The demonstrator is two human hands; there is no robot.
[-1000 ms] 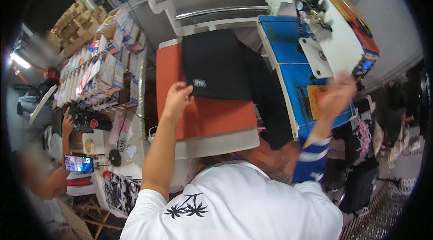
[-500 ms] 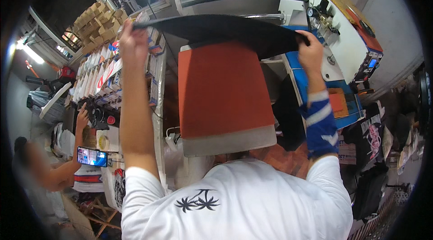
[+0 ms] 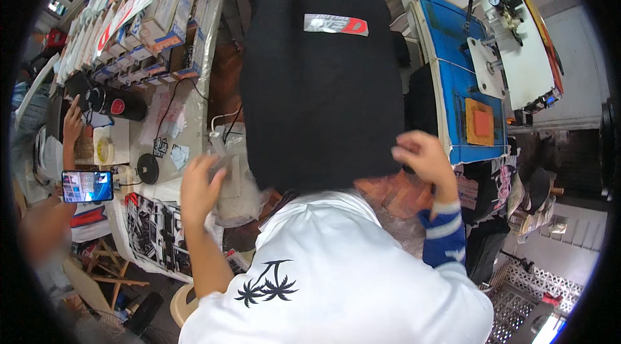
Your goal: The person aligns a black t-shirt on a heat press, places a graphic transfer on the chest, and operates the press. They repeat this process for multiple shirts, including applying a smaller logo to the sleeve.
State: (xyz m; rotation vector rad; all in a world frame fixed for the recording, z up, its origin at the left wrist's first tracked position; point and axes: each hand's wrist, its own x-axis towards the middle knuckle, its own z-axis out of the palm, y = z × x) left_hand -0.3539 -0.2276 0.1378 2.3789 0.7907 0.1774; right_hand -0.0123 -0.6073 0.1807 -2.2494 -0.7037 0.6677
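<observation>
A black T-shirt [image 3: 323, 98] lies spread flat over the platen in front of me, its collar at the far end and its hem toward me. A silver and red rectangular print [image 3: 335, 24] sits on it below the collar. Off the shirt's lower left side, my left hand [image 3: 200, 187] is raised, empty, with thumb and fingers apart. My right hand [image 3: 424, 157] hovers by the lower right edge, fingers loosely bent and apart, with nothing visible in them. The shirt covers the orange pad almost completely.
A white heat press [image 3: 527, 40] with a gauge and blue bed [image 3: 456, 72] stands at right. Left, a table holds filled cardboard boxes [image 3: 165, 14], a black tape-like roll [image 3: 148, 168] and printed sheets [image 3: 155, 231]. Another person's hand [image 3: 72, 121] and a phone [image 3: 87, 186] are further left.
The black shirt, held up at the platen's far end by both hands, now lies over the orange pad. Both hands have come back toward me and let go. The view has shifted.
</observation>
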